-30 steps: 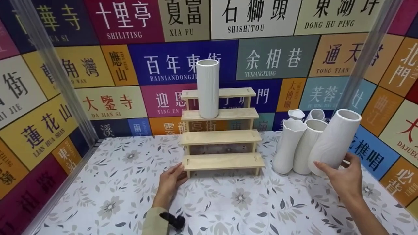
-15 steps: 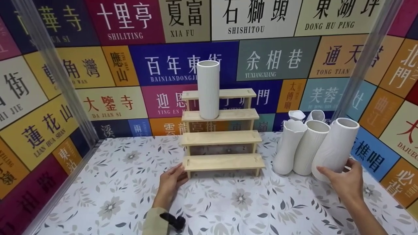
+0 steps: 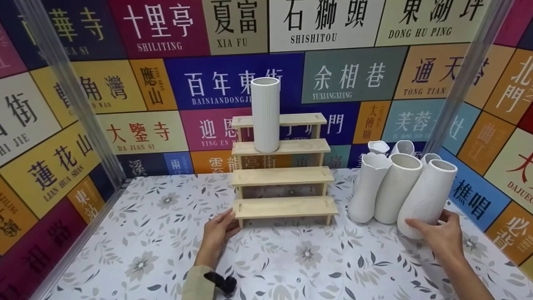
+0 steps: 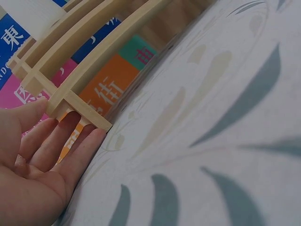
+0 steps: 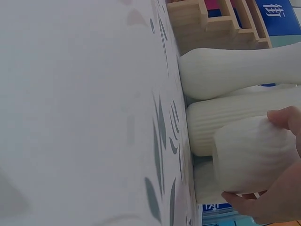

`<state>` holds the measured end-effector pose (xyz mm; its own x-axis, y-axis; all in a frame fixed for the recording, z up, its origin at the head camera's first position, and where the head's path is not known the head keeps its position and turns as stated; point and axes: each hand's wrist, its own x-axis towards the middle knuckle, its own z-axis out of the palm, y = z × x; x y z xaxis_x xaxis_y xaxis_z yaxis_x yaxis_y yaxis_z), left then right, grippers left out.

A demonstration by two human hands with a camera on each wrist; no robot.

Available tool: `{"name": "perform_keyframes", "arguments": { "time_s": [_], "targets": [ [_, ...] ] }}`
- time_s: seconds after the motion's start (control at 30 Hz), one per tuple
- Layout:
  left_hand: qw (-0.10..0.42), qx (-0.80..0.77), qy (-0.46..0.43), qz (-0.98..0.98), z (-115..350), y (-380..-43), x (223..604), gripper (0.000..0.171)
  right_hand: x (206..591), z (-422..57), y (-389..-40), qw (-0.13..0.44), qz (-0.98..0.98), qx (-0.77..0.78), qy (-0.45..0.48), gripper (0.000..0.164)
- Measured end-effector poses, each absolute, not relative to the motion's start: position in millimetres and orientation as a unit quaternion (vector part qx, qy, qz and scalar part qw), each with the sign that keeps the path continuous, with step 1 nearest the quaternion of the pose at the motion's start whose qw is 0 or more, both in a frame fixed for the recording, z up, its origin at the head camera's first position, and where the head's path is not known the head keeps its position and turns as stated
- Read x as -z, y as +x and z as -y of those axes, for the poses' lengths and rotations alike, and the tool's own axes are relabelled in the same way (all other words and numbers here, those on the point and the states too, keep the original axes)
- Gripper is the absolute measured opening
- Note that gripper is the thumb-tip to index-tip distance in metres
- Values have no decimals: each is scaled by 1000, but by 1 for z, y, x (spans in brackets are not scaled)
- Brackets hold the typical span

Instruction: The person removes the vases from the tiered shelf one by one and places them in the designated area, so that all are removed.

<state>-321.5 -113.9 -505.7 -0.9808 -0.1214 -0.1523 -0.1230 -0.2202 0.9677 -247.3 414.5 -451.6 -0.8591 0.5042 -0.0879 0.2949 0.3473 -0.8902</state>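
Observation:
My right hand [image 3: 443,233] grips a white vase [image 3: 429,196] low on its body, thumb on the near side. The vase leans to the right, and in the right wrist view its base shows a gap from the tabletop. A stepped wooden display stand [image 3: 283,176] stands mid-table. At its lower front left corner my left hand [image 3: 216,229] holds on, with the thumb [image 4: 35,109] at the bottom step and fingers by the leg. On the second step from the top stands a tall ribbed white cylinder vase [image 3: 265,114], upright.
Several white vases cluster right of the stand, among them one with a wavy rim [image 3: 368,187] and a ribbed one [image 3: 397,187]. A floral cloth [image 3: 308,254] covers the table. Sign-printed panels [image 3: 233,79] and clear corner posts [image 3: 466,75] rise behind.
The held vase has come down and slightly towards me, away from the cluster, uncovering another vase rim behind it. My left hand and the stand have stayed put.

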Motion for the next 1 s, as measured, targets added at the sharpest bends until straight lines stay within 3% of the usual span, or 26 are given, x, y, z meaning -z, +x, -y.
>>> {"name": "perform_keyframes", "arguments": {
  "time_s": [1.0],
  "targets": [
    [-3,-778,-98,-621,113,-323,508,48,462,-427,-250,65,802,-530,-268,128]
  ]
}}
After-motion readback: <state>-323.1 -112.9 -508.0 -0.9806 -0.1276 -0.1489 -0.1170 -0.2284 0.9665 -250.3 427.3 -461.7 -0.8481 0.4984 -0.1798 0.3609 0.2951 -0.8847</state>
